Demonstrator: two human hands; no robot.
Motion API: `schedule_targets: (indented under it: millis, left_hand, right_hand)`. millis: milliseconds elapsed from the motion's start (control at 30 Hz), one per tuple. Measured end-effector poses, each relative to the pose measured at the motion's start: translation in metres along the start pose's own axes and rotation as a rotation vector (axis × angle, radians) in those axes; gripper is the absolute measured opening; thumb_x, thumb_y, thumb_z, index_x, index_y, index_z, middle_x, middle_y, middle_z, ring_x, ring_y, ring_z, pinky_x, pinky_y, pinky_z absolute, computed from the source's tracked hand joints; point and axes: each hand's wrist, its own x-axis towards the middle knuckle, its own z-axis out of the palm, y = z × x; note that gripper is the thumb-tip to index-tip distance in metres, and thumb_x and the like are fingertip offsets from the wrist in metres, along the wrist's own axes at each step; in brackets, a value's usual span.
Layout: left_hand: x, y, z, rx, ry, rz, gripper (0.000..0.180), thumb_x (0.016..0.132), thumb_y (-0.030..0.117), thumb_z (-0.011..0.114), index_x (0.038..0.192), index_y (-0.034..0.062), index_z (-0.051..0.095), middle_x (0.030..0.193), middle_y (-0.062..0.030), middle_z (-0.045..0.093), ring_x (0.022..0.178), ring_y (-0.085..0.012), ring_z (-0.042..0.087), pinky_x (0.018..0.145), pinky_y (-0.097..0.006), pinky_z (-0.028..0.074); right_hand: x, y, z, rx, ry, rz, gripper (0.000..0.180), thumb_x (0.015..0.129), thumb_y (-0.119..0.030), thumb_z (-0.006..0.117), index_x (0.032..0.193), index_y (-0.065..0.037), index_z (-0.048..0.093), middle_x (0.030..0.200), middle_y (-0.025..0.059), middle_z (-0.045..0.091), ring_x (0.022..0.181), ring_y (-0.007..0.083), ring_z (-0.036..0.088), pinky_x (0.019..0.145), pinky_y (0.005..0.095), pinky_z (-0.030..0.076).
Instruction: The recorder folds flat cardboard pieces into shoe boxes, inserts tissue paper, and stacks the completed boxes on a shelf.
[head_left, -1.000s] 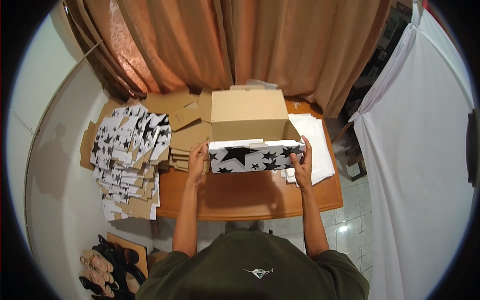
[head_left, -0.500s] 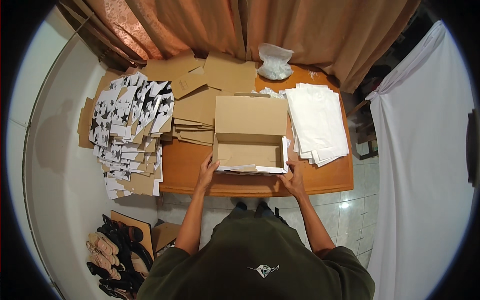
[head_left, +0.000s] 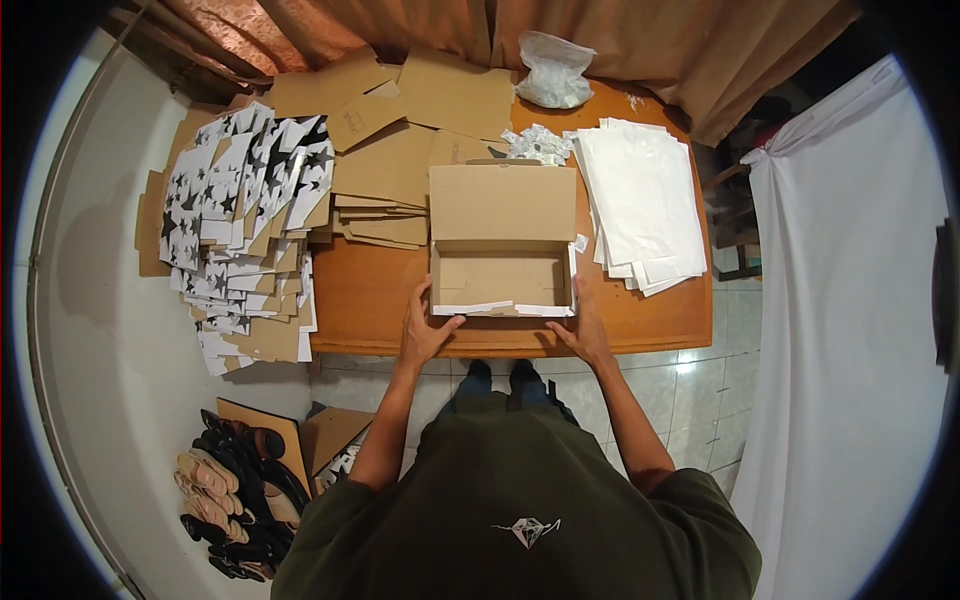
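Nearest the person, below the tabletop's (head_left: 370, 300) front edge, a heap of sandals (head_left: 225, 495) and a few cardboard pieces (head_left: 320, 440) lie on the tiled floor, to the left of the box and well apart from it. The box (head_left: 503, 270), an open cardboard one with its lid flap standing up at the back, sits on the tabletop close to the front edge, its inside bare. The left hand (head_left: 425, 328) lies against the box's front left corner, its grip spread, with the fingers flat along the outer wall and the thumb toward the white front rim. The right hand (head_left: 582, 330) rests at the box's front right corner, its grip spread as well, fingers laid against the side and pinching nothing. Just right of the box lies a stack of white sheets (head_left: 640, 200). Left of the box, flat brown cardboard blanks (head_left: 385, 180) overlap each other, and farther left a large pile of flattened star-printed blanks (head_left: 245, 225) spills over the tabletop's left end. Behind the box, small crumpled white bits (head_left: 535, 145) lie touching its lid flap, and beyond them a clear plastic bag (head_left: 553, 70) sits against the brown curtain (head_left: 640, 40). A white cloth (head_left: 840, 330) hangs well to the right of the box.
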Motion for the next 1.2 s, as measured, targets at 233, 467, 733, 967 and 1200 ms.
schedule_targets:
  millis: [233, 467, 733, 967, 1200]
  left_hand:
    - [-0.003, 0.009, -0.009, 0.672, -0.14, 0.195, 0.088, 0.091, 0.045, 0.074, 0.159, 0.0063, 0.034, 0.167, -0.023, 0.025, 0.144, -0.0456, 0.039, 0.114, -0.054, 0.038]
    - [-0.005, -0.002, 0.005, 0.842, -0.102, 0.099, 0.062, 0.107, 0.031, 0.05, 0.163, 0.0133, 0.03, 0.171, -0.0143, 0.018, 0.152, -0.0409, 0.029, 0.117, -0.062, 0.028]
    - [-0.006, -0.004, 0.012, 1.005, 0.016, 0.12, 0.059, 0.109, 0.035, 0.043, 0.163, 0.0148, 0.031, 0.172, -0.0097, 0.018, 0.157, -0.039, 0.016, 0.118, -0.074, 0.007]
    - [0.001, 0.028, -0.007, 0.982, -0.122, 0.092, 0.061, 0.105, 0.045, 0.05, 0.16, 0.0203, 0.039, 0.168, -0.0117, 0.029, 0.156, -0.0428, 0.017, 0.118, -0.074, 0.006]
    - [0.027, 0.063, 0.011, 0.581, -0.009, 0.363, 0.057, 0.105, 0.034, 0.056, 0.154, 0.0068, 0.044, 0.158, -0.022, 0.04, 0.149, -0.0423, 0.031, 0.121, -0.056, 0.024]
  right_hand:
    - [-0.003, -0.002, 0.015, -0.088, -0.04, 0.053, 0.104, 0.082, -0.027, 0.087, 0.163, -0.007, 0.024, 0.159, 0.0276, 0.03, 0.122, 0.0443, 0.056, 0.099, 0.0462, 0.052]
    - [-0.001, 0.001, 0.022, -0.06, -0.018, 0.068, 0.095, 0.09, -0.038, 0.077, 0.162, -0.005, 0.023, 0.16, 0.0308, 0.028, 0.121, 0.0463, 0.056, 0.102, 0.0499, 0.048]
    - [0.0, -0.003, 0.028, -0.238, 0.016, 0.057, 0.09, 0.094, -0.04, 0.071, 0.162, -0.003, 0.025, 0.162, 0.0282, 0.03, 0.129, 0.0486, 0.05, 0.104, 0.0523, 0.044]
    - [-0.012, -0.017, 0.017, -0.384, -0.052, 0.099, 0.1, 0.093, -0.056, 0.067, 0.163, -0.002, 0.019, 0.157, 0.0384, 0.027, 0.138, 0.0524, 0.039, 0.114, 0.0575, 0.033]
    - [-0.008, -0.021, 0.005, -0.025, 0.184, 0.207, 0.085, 0.1, -0.039, 0.064, 0.159, 0.004, 0.02, 0.156, 0.0353, 0.031, 0.146, 0.0491, 0.032, 0.121, 0.0493, 0.028]
